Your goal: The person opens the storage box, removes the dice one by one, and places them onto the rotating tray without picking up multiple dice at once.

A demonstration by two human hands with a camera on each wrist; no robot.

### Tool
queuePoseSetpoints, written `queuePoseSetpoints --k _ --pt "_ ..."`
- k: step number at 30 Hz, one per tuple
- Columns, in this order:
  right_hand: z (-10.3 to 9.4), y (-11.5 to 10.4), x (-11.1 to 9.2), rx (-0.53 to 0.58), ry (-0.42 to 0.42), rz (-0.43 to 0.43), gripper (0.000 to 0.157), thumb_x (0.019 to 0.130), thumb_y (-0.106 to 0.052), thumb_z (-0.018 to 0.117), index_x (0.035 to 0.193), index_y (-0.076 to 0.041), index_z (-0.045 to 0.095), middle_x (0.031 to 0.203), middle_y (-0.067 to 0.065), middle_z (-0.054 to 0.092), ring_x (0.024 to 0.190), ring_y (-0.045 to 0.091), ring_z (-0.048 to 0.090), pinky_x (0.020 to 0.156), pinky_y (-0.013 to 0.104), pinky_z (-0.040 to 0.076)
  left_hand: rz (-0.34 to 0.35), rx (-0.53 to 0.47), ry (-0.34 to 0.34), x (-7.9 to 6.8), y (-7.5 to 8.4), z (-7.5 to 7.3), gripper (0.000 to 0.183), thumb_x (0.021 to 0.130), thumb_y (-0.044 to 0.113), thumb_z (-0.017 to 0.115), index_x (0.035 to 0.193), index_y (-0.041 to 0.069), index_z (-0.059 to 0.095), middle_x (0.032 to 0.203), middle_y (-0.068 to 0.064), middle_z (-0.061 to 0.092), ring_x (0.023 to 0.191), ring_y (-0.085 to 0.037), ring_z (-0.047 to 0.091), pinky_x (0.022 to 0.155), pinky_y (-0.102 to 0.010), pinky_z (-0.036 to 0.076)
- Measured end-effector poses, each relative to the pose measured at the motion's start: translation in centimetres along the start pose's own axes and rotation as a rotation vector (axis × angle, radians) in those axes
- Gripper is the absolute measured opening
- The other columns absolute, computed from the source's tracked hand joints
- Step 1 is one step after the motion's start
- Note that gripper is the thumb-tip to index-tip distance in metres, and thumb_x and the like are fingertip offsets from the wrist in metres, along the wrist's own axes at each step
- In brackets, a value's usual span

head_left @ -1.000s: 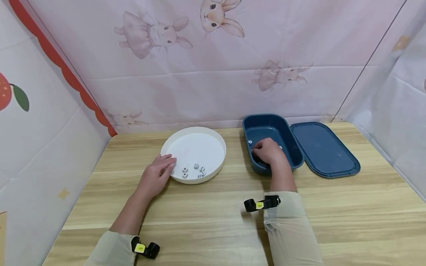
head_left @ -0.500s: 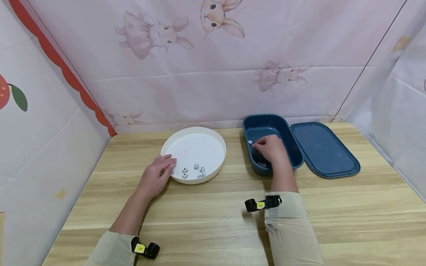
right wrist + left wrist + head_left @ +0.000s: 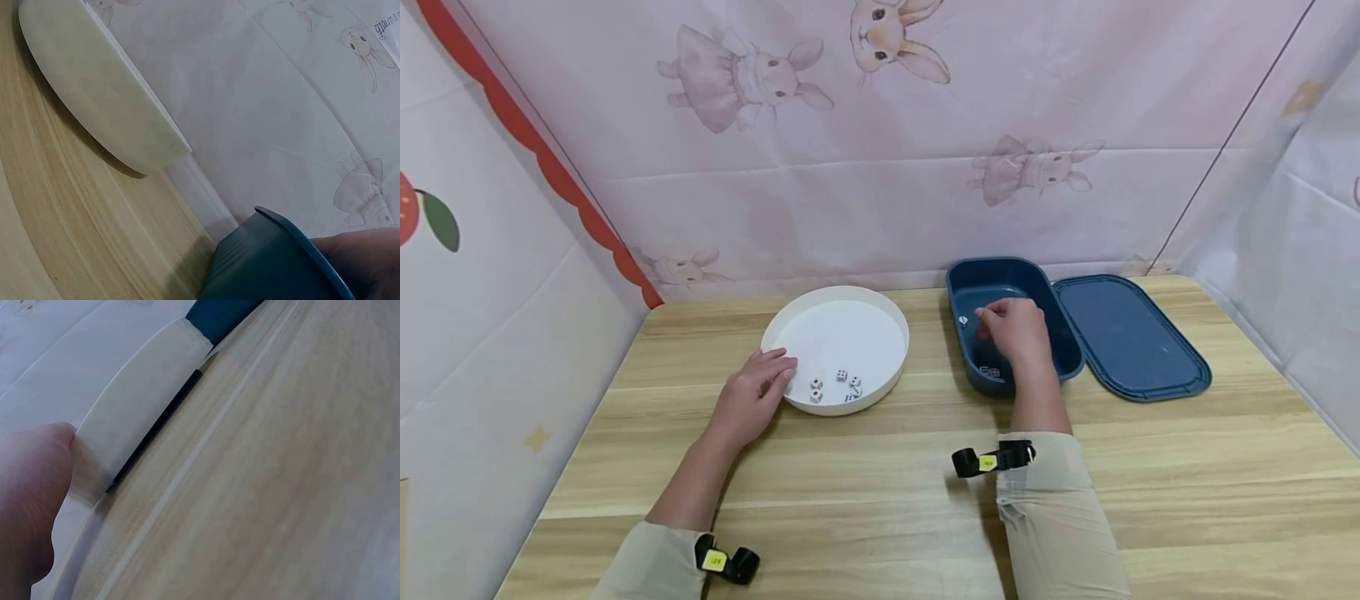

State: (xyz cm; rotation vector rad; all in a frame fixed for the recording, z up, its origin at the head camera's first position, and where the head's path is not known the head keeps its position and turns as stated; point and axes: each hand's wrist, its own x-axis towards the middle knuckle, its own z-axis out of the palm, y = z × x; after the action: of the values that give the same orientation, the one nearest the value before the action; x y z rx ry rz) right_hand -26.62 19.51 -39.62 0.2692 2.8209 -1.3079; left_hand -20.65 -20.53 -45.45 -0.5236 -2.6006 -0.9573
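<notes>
My left hand (image 3: pixel 752 396) rests against the near-left side of a round white tray (image 3: pixel 901 360), its fingers over the rim. Several white dice with dark dots (image 3: pixel 842 376) lie inside the tray, toward its near side. My right hand (image 3: pixel 1018 332) is inside a deep blue plastic box (image 3: pixel 958 287), thumb and fingertips pinched together on a die, mostly hidden by the fingers. Just left of these fingertips, one white die (image 3: pixel 963 321) shows in the box. More dice (image 3: pixel 989 372) lie at its near end. In the right wrist view, the box wall hides most of the hand.
The blue lid (image 3: pixel 1135 337) lies flat on the wooden table (image 3: pixel 880 500), right beside the box. A pink rabbit-printed cloth (image 3: pixel 887 208) hangs behind the table, and pale cloth walls stand at both sides.
My right hand has lifted a little and shifted away from the box's near end, uncovering the dice there. My left hand and the tray stay put.
</notes>
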Motion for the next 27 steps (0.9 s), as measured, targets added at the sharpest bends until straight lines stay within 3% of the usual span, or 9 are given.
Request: queuePoseSetpoints --k 14,19,27 --pt "-0.01 -0.24 -0.11 0.104 0.084 -0.033 0.029 0.096 -0.031 0.065 0.115 -0.009 0.071 0.102 0.011 0.075 0.097 0.023 0.073 0.102 0.046 0.053 -0.001 -0.005 -0.001 0.07 0.02 -0.1 0.026 0.099 0.021 0.059 0.117 0.006 0.072 0.124 -0.011 0.068 0.128 -0.028 0.056 0.121 -0.051 0.028" --pt "0.11 -0.14 -0.08 0.126 0.082 -0.058 0.028 0.095 -0.027 0.066 0.118 -0.011 0.071 0.101 0.011 0.075 0.096 0.024 0.072 0.099 0.046 0.054 0.001 -0.008 0.004 0.05 -0.05 -0.06 0.026 0.099 0.02 0.06 0.117 0.006 0.072 0.124 -0.012 0.069 0.128 -0.028 0.056 0.122 -0.048 0.027" --pt "-0.25 -0.32 -0.19 0.165 0.056 -0.019 0.031 0.095 -0.025 0.065 0.124 -0.015 0.07 0.107 0.012 0.074 0.105 0.026 0.067 0.103 0.047 0.051 -0.008 -0.008 -0.003 0.13 -0.05 -0.05 0.025 0.099 0.02 0.06 0.117 0.006 0.072 0.124 -0.011 0.068 0.128 -0.028 0.056 0.121 -0.05 0.028"
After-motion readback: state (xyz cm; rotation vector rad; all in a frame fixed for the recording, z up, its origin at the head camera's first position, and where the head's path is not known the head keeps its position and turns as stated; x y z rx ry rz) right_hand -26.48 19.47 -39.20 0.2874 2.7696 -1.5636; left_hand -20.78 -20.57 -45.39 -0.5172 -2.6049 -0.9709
